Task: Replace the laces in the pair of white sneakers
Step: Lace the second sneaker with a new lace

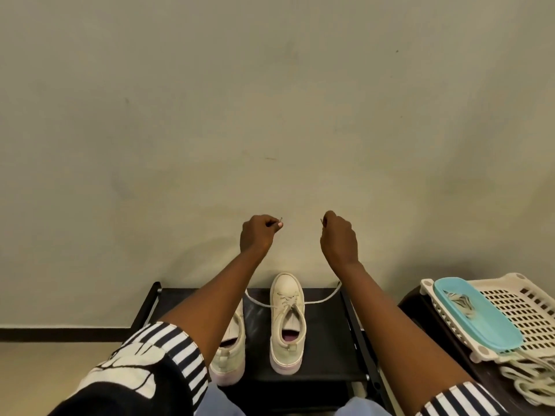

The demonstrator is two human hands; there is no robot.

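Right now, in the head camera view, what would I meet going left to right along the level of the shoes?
First the half-hidden sneaker → laced sneaker, its lace running out both sides → turquoise tray. The basket and loose laces overlap the tray, so they're left out.

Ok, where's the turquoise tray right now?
The turquoise tray is at the lower right of the head view, lying on the white perforated basket, right of the black rack, with loose laces piled just nearer the person.
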